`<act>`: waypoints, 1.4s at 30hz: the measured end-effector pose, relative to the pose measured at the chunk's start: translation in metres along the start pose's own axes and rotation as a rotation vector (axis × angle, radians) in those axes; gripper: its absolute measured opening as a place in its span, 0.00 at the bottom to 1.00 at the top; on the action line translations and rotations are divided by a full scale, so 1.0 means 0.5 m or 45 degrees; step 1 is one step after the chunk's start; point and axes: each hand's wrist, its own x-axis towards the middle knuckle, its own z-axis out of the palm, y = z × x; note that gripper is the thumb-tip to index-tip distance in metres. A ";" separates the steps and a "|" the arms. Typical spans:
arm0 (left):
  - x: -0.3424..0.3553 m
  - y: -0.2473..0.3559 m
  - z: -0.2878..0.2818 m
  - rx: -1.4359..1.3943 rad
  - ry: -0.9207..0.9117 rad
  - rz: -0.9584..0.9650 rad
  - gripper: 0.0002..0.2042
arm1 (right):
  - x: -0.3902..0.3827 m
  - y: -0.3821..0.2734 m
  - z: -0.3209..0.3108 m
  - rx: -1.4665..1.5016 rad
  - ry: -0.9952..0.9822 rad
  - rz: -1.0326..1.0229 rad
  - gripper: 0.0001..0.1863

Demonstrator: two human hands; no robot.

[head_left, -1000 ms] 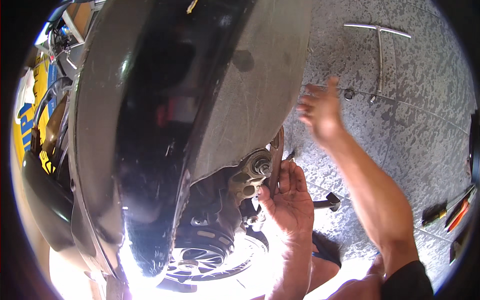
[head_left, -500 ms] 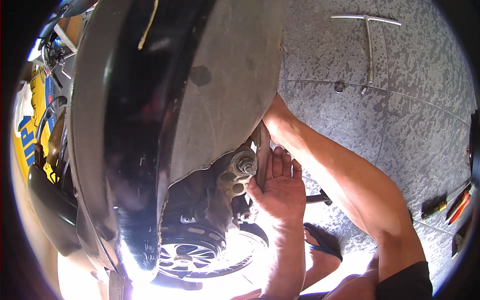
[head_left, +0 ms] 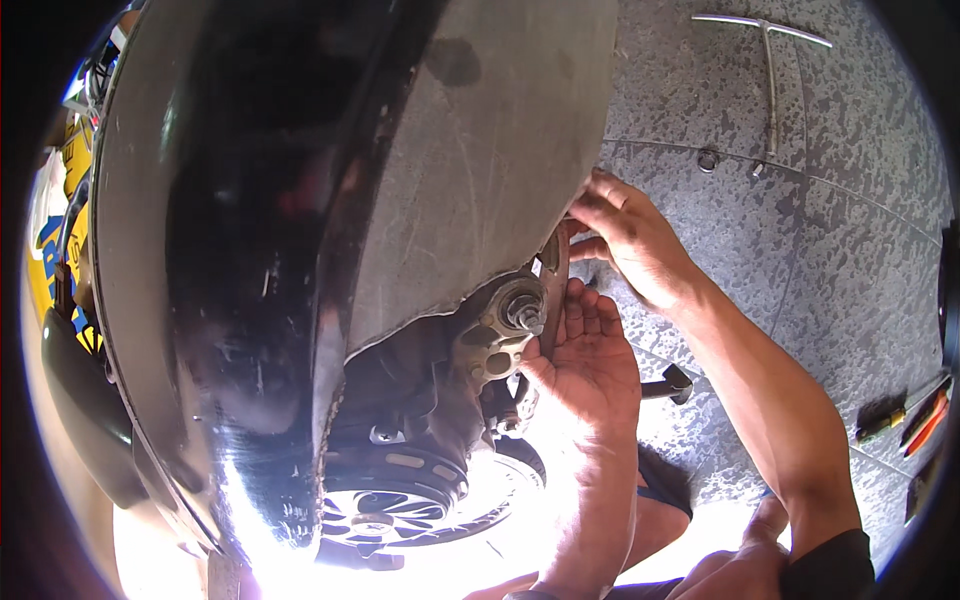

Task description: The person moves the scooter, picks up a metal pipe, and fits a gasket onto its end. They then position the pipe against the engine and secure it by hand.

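Note:
A scooter's grey-and-black body panel (head_left: 480, 150) fills the middle and left of the view. Under its lower edge sits a metal bracket with a threaded axle end and nut (head_left: 524, 313). Beside that stands a curved brownish metal bar (head_left: 556, 300). My left hand (head_left: 592, 365), palm up, is closed about the bar's lower part, thumb on the near side and fingers beyond. At the bar's upper end, by the panel edge, my right hand (head_left: 632, 235) has its thumb and fingers closed around it; some fingertips are hidden.
A T-handle wrench (head_left: 770, 85) lies on the grey tiled floor, with a nut (head_left: 708, 161) and a small socket-like piece (head_left: 757, 170) nearby. Hand tools with orange grips (head_left: 926, 424) are at the right. A spoked wheel (head_left: 380, 520) shows below, in glare.
My right hand has come out from behind the panel edge, so its fingers now show at the bar's top. The view has shifted a little; my left hand keeps its hold.

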 end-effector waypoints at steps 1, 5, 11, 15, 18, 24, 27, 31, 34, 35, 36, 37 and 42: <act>0.001 0.000 -0.003 -0.003 0.000 -0.002 0.27 | -0.001 -0.004 0.001 0.020 -0.073 -0.004 0.29; 0.000 -0.004 -0.014 -0.010 0.010 -0.008 0.27 | 0.013 -0.025 0.004 0.023 -0.183 0.022 0.24; -0.006 -0.005 0.005 0.011 0.008 0.019 0.26 | 0.017 -0.035 0.011 0.075 -0.163 0.052 0.24; -0.007 -0.009 0.005 -0.015 0.024 0.030 0.26 | -0.003 -0.002 -0.020 0.368 -0.176 0.043 0.28; -0.005 -0.005 0.005 -0.002 0.024 0.036 0.26 | -0.022 -0.016 -0.055 0.309 -0.359 0.130 0.32; -0.004 -0.005 0.001 -0.010 -0.002 0.025 0.26 | 0.014 -0.017 -0.029 0.266 -0.080 0.037 0.18; -0.006 -0.007 0.003 -0.013 0.017 0.027 0.27 | 0.036 -0.012 -0.004 0.361 0.087 -0.043 0.16; -0.007 -0.004 0.002 -0.031 0.024 0.024 0.27 | 0.039 -0.015 0.003 0.366 -0.015 0.022 0.18; -0.004 -0.004 0.002 -0.033 0.003 0.027 0.26 | 0.030 -0.031 0.012 0.340 -0.069 0.142 0.18; -0.004 -0.003 0.001 -0.047 0.005 0.021 0.26 | 0.029 -0.033 0.013 0.327 -0.080 0.135 0.18; -0.004 -0.003 0.000 -0.062 0.008 0.014 0.26 | 0.029 -0.033 0.013 0.313 -0.091 0.127 0.19; -0.004 -0.002 0.000 -0.061 0.008 0.015 0.26 | 0.029 -0.032 0.014 0.314 -0.092 0.127 0.19; -0.004 0.000 0.000 -0.063 0.031 0.005 0.26 | 0.035 -0.038 0.022 0.293 -0.139 0.130 0.23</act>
